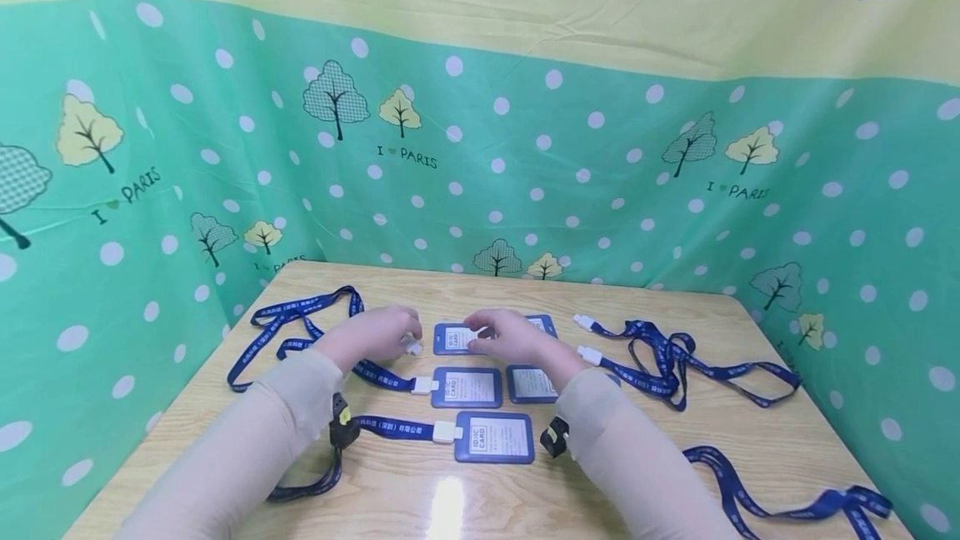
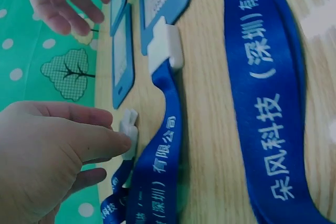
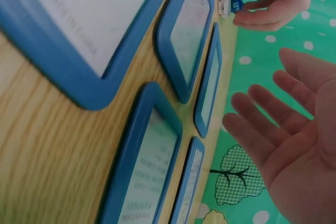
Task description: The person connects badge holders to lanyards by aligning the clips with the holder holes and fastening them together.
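My left hand (image 1: 375,333) pinches the white plastic clip (image 2: 129,134) of a blue lanyard between thumb and fingers, a little left of a blue ID card holder (image 1: 450,340) at the back. Over that card holder's right part hovers my right hand (image 1: 516,335), which the right wrist view shows with spread fingers (image 3: 257,124) and nothing in them. In front lie a middle card holder (image 1: 467,388) and a nearer card holder (image 1: 495,438), each with a lanyard's white clip (image 1: 444,432) at its left end. Part of the back holder is hidden under the right hand.
Two more card holders lie on the right, one at the back (image 1: 543,324) and one in the middle row (image 1: 529,385). Tangled blue lanyards (image 1: 660,357) with white clips are on the right, another lanyard (image 1: 795,513) near the front right. A printed curtain (image 1: 525,157) encloses the wooden table (image 1: 420,490).
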A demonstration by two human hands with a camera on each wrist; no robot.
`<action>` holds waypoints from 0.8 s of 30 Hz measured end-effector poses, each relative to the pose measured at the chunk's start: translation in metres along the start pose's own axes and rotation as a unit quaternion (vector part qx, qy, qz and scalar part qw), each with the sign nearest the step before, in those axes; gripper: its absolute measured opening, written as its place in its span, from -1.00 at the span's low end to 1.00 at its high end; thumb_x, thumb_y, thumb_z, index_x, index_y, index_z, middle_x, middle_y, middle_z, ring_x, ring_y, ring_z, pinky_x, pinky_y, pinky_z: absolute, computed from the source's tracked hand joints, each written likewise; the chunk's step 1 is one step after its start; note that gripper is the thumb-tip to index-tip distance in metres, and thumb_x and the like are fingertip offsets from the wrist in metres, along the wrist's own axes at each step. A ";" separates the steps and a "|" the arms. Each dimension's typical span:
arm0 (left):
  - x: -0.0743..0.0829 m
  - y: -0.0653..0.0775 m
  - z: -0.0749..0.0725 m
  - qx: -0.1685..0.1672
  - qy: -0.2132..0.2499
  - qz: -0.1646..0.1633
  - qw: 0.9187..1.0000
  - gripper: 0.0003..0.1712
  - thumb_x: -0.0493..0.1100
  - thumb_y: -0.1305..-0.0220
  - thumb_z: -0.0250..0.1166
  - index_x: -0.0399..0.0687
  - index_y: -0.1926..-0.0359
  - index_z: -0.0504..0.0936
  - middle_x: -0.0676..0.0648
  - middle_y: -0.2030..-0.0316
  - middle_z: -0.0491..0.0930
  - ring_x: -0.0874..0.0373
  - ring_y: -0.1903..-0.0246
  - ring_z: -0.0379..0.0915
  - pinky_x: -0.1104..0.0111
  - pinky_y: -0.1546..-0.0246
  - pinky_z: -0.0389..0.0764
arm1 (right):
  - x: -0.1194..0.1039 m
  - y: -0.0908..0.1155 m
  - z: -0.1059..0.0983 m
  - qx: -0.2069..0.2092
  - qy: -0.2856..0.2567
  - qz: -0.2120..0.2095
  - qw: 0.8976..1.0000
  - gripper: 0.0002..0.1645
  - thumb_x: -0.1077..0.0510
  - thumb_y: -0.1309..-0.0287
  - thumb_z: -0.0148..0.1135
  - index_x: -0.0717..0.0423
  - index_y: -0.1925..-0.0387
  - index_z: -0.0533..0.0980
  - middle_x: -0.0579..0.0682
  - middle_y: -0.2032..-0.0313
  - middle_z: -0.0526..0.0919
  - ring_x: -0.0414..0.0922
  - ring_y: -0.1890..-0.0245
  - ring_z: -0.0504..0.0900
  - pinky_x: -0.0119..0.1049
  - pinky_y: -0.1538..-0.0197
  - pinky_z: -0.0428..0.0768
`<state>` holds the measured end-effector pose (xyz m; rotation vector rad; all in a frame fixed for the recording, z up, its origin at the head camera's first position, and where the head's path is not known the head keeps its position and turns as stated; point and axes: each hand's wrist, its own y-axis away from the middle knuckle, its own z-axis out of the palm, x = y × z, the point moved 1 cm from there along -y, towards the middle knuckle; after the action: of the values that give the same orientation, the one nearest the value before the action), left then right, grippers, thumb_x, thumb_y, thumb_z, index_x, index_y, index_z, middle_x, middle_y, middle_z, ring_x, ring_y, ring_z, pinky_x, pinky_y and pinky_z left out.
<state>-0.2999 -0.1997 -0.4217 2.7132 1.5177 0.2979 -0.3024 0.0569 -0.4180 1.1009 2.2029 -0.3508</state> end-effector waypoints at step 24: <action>-0.006 -0.005 0.013 0.044 -0.006 0.012 0.999 -0.85 -0.20 -0.29 0.42 -0.06 0.13 0.78 0.02 0.25 0.65 0.08 0.19 0.62 0.19 0.02 0.66 | 0.000 -0.006 0.006 -0.025 0.054 -0.001 0.998 -0.49 0.07 -0.37 0.30 -0.04 -0.31 0.53 -0.06 -0.24 0.59 -0.01 -0.21 0.57 -0.10 -0.20 0.58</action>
<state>-0.3050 -0.2015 -0.4364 2.7950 1.5326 0.2204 -0.3045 0.0496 -0.4228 1.1146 2.2935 -0.2405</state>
